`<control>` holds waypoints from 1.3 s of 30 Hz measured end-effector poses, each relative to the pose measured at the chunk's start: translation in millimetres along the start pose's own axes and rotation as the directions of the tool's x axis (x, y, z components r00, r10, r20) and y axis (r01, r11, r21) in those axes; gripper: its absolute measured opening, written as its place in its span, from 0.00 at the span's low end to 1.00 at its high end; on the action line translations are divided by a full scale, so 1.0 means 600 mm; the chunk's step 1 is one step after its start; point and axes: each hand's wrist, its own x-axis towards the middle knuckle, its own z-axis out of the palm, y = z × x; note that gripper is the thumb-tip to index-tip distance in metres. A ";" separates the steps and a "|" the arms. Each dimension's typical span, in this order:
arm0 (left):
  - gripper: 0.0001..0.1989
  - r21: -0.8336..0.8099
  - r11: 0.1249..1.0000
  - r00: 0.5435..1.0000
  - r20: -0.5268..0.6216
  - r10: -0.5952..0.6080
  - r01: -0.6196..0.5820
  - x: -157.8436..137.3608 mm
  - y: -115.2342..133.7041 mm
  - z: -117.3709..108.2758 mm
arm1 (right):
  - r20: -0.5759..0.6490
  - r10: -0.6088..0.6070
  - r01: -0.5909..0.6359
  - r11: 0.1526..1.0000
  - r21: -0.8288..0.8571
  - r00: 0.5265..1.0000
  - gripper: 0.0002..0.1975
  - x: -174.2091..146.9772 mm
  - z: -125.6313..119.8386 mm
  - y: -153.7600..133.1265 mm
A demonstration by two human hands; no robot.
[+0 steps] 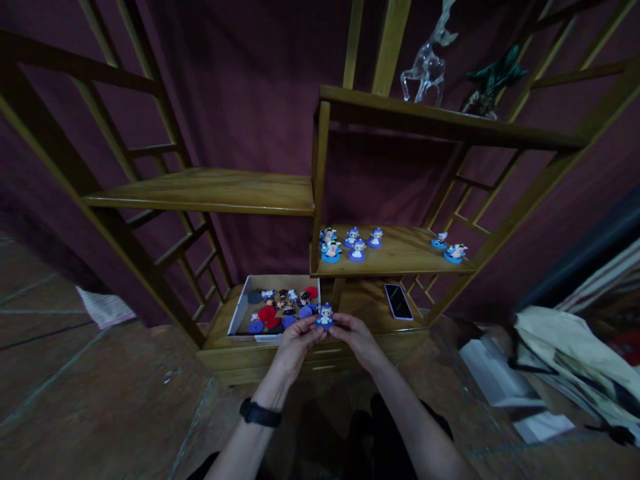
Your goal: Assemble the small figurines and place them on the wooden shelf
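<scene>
Between both hands I hold a small purple-and-white figurine (325, 316) upright, just in front of the cabinet's lowest board. My left hand (299, 337) pinches it from the left, and my right hand (354, 333) grips it from the right. Close behind on the left is an open cardboard box (239, 315) with figurines and loose red, purple and dark discs in it. On the shelf (395, 257) above stand several similar purple figurines (357, 251). Blue-based figurines (331, 251) stand at that shelf's left end, and two more blue-based figurines (455, 253) at its right end.
A phone (399, 301) lies on the lowest board at the right. Higher up, a clear glass animal (427, 67) and a dark green ornament (493, 80) stand on the top shelf (450, 120). A cloth bag (565, 347) and white boxes (500, 370) lie on the floor at right.
</scene>
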 end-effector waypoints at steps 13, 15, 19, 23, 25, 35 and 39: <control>0.22 0.110 0.986 0.991 -0.040 0.128 -0.123 0.010 -0.023 0.009 | -0.007 -0.131 0.129 0.981 -0.145 0.991 0.16 0.011 -0.007 0.018; 0.24 0.116 0.986 0.990 -0.047 0.130 -0.123 0.013 -0.023 0.008 | -0.025 -0.154 0.148 0.976 -0.163 0.988 0.16 0.014 -0.007 0.024; 0.21 0.132 0.982 0.987 -0.073 0.146 -0.136 0.020 -0.025 0.008 | -0.004 -0.188 0.183 0.959 -0.216 0.982 0.12 0.017 -0.009 0.032; 0.21 0.141 0.979 0.983 -0.086 0.163 -0.150 0.022 -0.028 0.017 | -0.025 -0.218 0.203 0.941 -0.270 0.976 0.10 0.017 -0.015 0.033; 0.20 0.143 0.976 0.981 -0.080 0.176 -0.163 0.019 -0.029 0.024 | -0.043 -0.222 0.200 0.935 -0.294 0.974 0.09 0.016 -0.018 0.033; 0.16 0.236 0.941 0.967 -0.017 0.254 -0.243 0.014 -0.017 0.032 | -0.028 -0.217 0.203 0.948 -0.245 0.976 0.14 0.010 -0.026 0.006; 0.15 0.379 0.874 0.947 0.020 0.321 -0.304 0.017 -0.021 0.034 | -0.041 -0.240 0.218 0.931 -0.292 0.970 0.16 0.007 -0.036 -0.005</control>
